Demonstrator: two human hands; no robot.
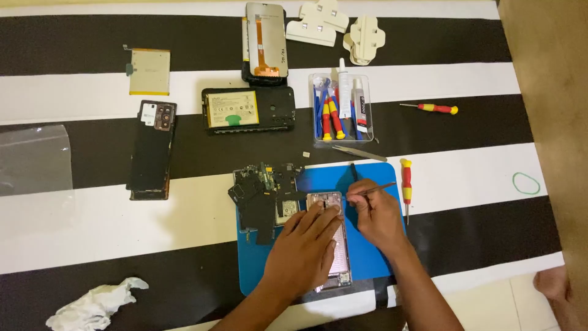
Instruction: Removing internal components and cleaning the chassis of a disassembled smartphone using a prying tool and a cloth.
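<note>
My left hand (303,248) lies flat on an opened pink-framed phone (338,257) that rests on a blue work mat (370,257). My right hand (380,214) grips thin metal tweezers (375,190) whose tip touches the phone's upper right corner. Just left of the phone, on the mat's edge, sits a pile of black phone parts and a circuit board (263,196).
A clear tool box (340,110), loose tweezers (359,153) and two red-yellow screwdrivers (406,181) (436,108) lie behind and right. A phone frame with battery (248,110), a screen (266,40), a black back cover (151,150), a battery (149,72), white clamps (340,27), crumpled tissue (92,306) and a green rubber band (527,183) lie around.
</note>
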